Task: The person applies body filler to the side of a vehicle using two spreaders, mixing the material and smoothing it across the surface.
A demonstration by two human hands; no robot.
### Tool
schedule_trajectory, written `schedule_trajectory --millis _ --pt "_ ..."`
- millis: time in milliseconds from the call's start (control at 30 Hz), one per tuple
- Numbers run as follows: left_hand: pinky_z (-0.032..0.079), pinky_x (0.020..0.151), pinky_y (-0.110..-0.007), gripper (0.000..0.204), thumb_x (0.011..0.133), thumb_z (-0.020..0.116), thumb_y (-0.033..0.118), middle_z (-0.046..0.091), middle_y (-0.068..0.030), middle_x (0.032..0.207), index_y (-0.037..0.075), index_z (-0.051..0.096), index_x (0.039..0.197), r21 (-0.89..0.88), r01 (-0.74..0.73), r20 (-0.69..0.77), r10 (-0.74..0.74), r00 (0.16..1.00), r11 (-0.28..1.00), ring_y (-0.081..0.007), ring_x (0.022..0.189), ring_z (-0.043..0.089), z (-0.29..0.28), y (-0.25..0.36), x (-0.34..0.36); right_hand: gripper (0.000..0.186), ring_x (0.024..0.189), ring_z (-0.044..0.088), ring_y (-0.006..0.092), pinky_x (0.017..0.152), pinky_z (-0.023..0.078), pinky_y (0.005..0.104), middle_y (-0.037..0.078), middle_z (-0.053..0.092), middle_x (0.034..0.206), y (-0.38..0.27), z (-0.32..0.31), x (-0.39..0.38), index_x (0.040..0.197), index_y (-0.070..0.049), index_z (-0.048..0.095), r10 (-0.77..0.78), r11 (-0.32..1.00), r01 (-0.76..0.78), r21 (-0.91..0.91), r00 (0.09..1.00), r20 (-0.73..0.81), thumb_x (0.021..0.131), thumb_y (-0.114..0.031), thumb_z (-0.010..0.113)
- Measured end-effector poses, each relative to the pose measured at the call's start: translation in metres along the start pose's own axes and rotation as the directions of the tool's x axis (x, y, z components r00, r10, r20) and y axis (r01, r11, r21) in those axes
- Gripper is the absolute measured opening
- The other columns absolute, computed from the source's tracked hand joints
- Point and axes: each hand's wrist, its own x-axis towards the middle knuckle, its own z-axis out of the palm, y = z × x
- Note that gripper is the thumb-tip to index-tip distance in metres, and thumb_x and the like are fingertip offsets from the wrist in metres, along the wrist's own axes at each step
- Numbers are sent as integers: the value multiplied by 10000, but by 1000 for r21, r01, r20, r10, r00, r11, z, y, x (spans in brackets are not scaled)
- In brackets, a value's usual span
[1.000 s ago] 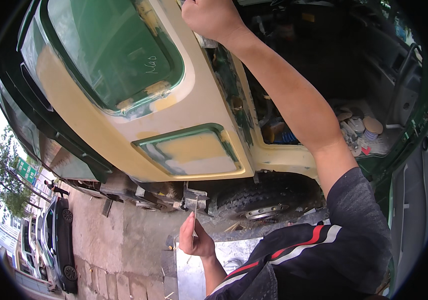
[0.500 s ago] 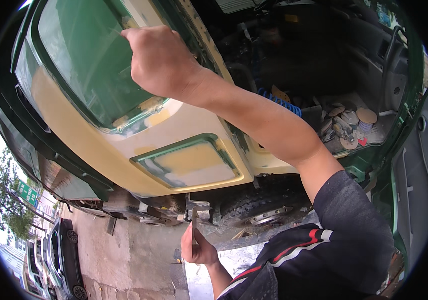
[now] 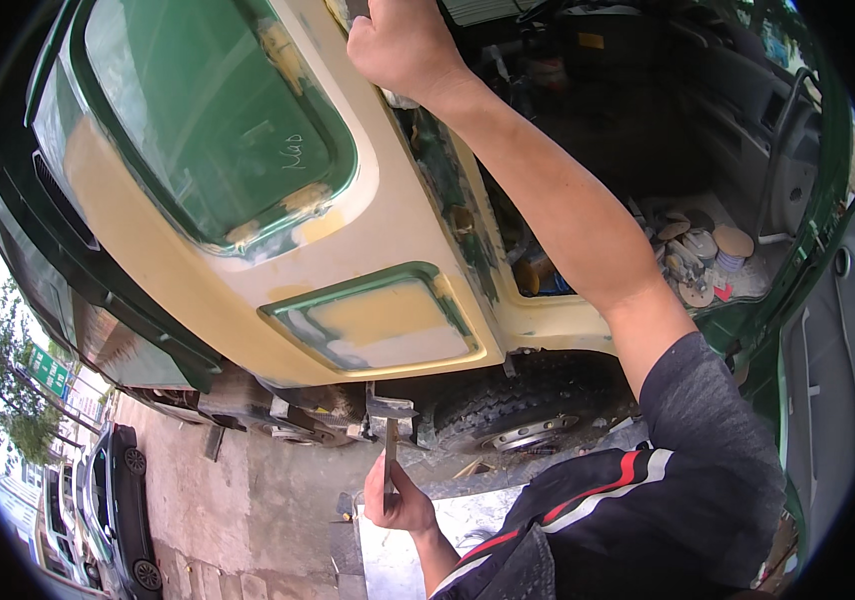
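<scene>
My right hand (image 3: 406, 48) is raised to the door pillar of a truck cab, at the top edge of the view. Its fingers are closed, and what they hold cannot be made out. Lower down, my left hand (image 3: 404, 503) grips a thin flat plate (image 3: 391, 465), seen nearly edge-on. The cab's side panel (image 3: 388, 215) is cream and green with patches of yellowish and pale filler. It has a large green recessed panel (image 3: 218, 130) with a light scrawl on it and a smaller recessed panel (image 3: 388, 325) below.
Inside the open cab on the right lie several round sanding discs (image 3: 733, 240). Below the cab is a wheel (image 3: 518, 425), with a white sheet (image 3: 398, 555) on the ground nearby. A dark car (image 3: 123, 510) is parked at the lower left.
My right hand has moved up and to the right, from the large green recess to the door pillar. My left hand stays nearly in place with the plate.
</scene>
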Motion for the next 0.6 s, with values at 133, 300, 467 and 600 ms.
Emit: schedule_trajectory --millis 133,300,467,600 --pt "565 801 -334 246 853 649 -169 743 -187 989 -43 691 1060 12 21 1 -21 1000 1000 -268 882 723 -3 -4 -3 111 806 710 425 774 599 465 270 694 805 -9 8 -7 794 50 675 29 997 -23 -74 997 76 776 -53 637" --pt "562 798 -335 246 853 653 -163 744 -183 991 -40 691 1063 17 47 19 -48 999 999 -264 877 722 3 -3 -5 90 768 714 399 730 603 445 236 703 807 -43 7 -16 813 25 685 -15 985 50 -167 979 203 757 -35 650" --pt "555 790 -328 205 858 669 -140 747 -172 973 -42 704 1035 18 58 73 -59 996 998 -247 853 717 13 3 1 135 777 700 426 767 559 490 293 688 844 -98 -1 -55 862 78 636 -200 974 148 173 920 338 771 50 540" --pt "550 771 -322 184 852 674 -140 749 -162 963 -52 703 1012 64 100 3 -101 995 993 -234 828 712 -2 -1 -4 69 792 704 429 745 587 481 299 675 791 -52 -22 -28 794 40 643 52 996 -62 63 987 154 756 8 594"
